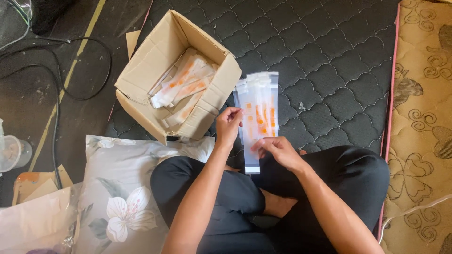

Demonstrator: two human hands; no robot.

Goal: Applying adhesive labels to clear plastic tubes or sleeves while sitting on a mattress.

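The left hand (pixel 229 124) pinched the left edge of a stack of clear sleeves (pixel 258 110), long narrow plastic packets with orange marks inside. The right hand (pixel 278 148) gripped the lower part of one clear sleeve (pixel 251 157) whose bottom end hung down past both hands. How many sleeves lay in the stack could not be made out, since they overlapped and the plastic was see-through. The fingertips of both hands were partly hidden behind the plastic.

Just left of the left hand stood an open cardboard box (pixel 141 70) with more such packets (pixel 181 84) piled slantwise inside; its near flap nearly touched the stack. Below the left forearm lay a floral pillow (pixel 117 197), cut off at the lower edge. Beyond both hands the dark quilted mattress (pixel 329 61) lay bare out to its pink piping. Right of the right hand, well apart, a tan patterned mat (pixel 421 117) ran off the frame. Far left, black cables (pixel 56 89) crossed the floor.
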